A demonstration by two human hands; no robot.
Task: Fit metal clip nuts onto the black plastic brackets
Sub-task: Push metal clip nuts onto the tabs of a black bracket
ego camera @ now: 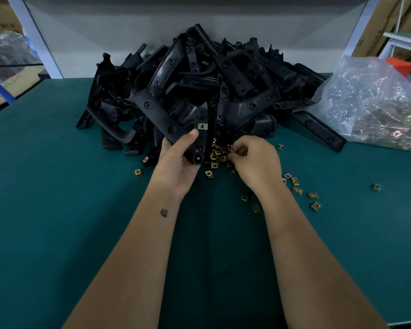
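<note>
Head view:
Left hand (pixel 178 157): its grip is wrapped around one black bracket (pixel 201 141), thumb lying along the front. The bracket is held up above the surface, standing almost straight.
Fitted nut (pixel 202 126): a metal clip nut sits on the held bracket, just past the thumb tip.
Right hand (pixel 256 160): its fingers are curled down into the little heap of nuts (pixel 220 155). The fingertips are pinched together at a nut, but the nut is too small to see well.
Loose nuts (pixel 294 184): more nuts lie spread on the green surface (pixel 57 210), near the right wrist and just left of the left hand.
Bracket pile (pixel 199 84): a big heap of black brackets lies behind both hands.
Bag (pixel 375 103): a clear plastic bag full of nuts sits to the right of the pile.
</note>
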